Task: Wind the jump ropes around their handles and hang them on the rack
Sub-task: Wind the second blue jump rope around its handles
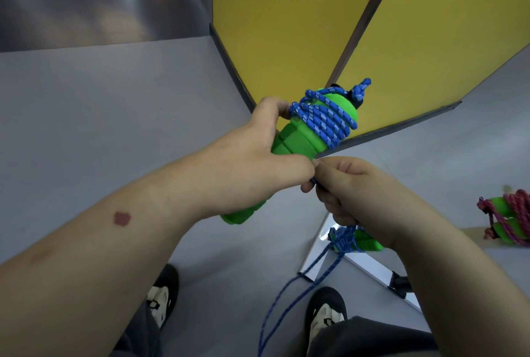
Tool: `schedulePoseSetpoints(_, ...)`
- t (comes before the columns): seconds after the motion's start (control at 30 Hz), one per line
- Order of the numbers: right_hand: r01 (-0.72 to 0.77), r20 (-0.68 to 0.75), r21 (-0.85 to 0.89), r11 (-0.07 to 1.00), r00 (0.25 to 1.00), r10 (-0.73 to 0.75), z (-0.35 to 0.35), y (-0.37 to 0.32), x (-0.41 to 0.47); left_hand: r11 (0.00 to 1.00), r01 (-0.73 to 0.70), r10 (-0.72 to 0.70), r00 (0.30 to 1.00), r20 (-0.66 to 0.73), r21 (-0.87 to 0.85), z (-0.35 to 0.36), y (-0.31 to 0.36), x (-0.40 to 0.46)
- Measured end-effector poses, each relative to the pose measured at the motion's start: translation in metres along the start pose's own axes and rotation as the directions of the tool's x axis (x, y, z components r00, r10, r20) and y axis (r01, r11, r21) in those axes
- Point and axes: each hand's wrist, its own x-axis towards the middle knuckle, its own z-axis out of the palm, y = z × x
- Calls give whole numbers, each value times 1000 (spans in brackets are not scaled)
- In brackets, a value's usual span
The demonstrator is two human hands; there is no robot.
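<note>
Step in hand: winding, I judge, and well along. Several turns of blue rope (324, 123) already sit on the far end of the green handles (298, 138), beyond the left grip.
Left grip: my left hand (258, 156) is wrapped round the middle of the handles, thumb up near the coils, holding the bundle tilted away and to the right.
Right grip: my right hand (352, 190) sits just beside the left, knuckles touching it, fingers curled on the rope's free run and pinching it close under the handles.
Loose rope: from below the right grip the slack drops in two strands toward the floor (86, 127), between my shoes (324, 313).
Next move: I reckon the right grip has to carry the strand over the handles again, kept taut so the turn lands against the last coil.
Arm pose: both forearms reach forward and converge, left wrist bent inward.
Elsewhere: a wound bundle with pink rope (510, 219) lies well to the right of the right grip; another blue-wound one (355, 240) shows directly below it.
Rack: I can't pick it out.
</note>
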Motion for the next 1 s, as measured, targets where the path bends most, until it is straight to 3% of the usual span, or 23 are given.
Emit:
schedulePoseSetpoints(0.2,84,-78,-5,996,993,-84,-7,-10,-9,969,58,-30,992,-119,240,1,-1,-1)
schedulePoseSetpoints(0.37,196,-57,-258,946,974,-217,-11,-9,-14,936,84,12,963,-270,343,1,-5,4)
schedulePoseSetpoints(0.53,259,21,-171,951,966,-259,-14,-12,-20,872,123,67,929,-364,474,-2,-12,8)
schedulePoseSetpoints(0.73,341,20,-105,934,940,-341,-16,-14,-24,810,67,112,957,-267,582,5,-12,10)
schedulePoseSetpoints(0.87,405,-103,-278,871,889,-446,-17,-12,-21,787,-3,150,971,-185,617,6,-15,10)
schedulePoseSetpoints(1.0,446,-183,-300,843,841,-510,-17,-12,-17,756,-54,151,984,-94,652,9,-14,9)
